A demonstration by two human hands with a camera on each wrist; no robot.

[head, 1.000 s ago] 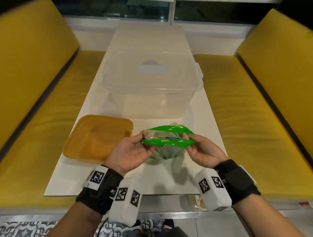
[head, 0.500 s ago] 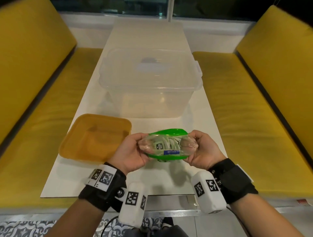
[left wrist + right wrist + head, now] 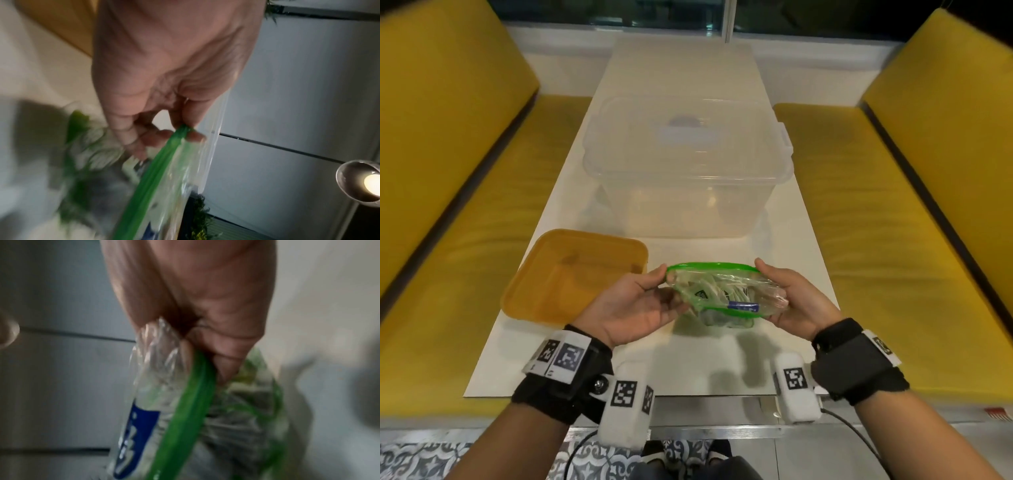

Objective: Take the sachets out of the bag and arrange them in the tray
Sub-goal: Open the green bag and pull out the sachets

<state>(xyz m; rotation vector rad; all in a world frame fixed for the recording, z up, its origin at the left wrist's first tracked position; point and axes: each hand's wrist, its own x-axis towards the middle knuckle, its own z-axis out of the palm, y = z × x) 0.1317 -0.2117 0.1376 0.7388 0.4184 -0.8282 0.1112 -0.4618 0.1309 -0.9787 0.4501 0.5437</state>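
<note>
Both hands, left hand (image 3: 635, 310) and right hand (image 3: 792, 301), now pinch the zip bag (image 3: 717, 296) mouth spread wide; sachets (image 3: 709, 291) reachable, orange tray (image 3: 575, 274) waits.

A café or diner booth: yellow cushioned benches (image 3: 876, 219) flanking a narrow white table (image 3: 801, 260), patterned floor tiles (image 3: 421, 462).

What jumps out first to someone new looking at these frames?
The clear zip bag with its bright green rim, held open above the white table between the left hand and the right hand, sachets visible inside. Left of it sits the orange tray; behind, a large clear lidded tub, flanked by yellow benches.
</note>
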